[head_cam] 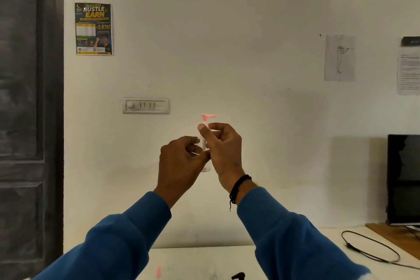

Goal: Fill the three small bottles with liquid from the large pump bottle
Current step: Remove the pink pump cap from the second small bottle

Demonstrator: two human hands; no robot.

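Both hands raised before the white wall (pixel 250 75), left hand (pixel 179 163) and right hand (pixel 223 150) together pinching a small clear bottle (pixel 203 143) with pink pump top (pixel 208 117); it looks light, smooth, probably slippery, best gripped round its body

Small clear glossy plastic bottle (pixel 203 143) with pink plastic pump top (pixel 208 117); blue ribbed knit cloth sleeves (pixel 284 229); smooth white desk (pixel 200 259); matt painted wall (pixel 227 52).

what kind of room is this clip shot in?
Probably an office or training room: a yellow-and-dark "Hustle & Earn" poster and printed paper sheets taped to the white wall, plus a black monitor on the white desk.
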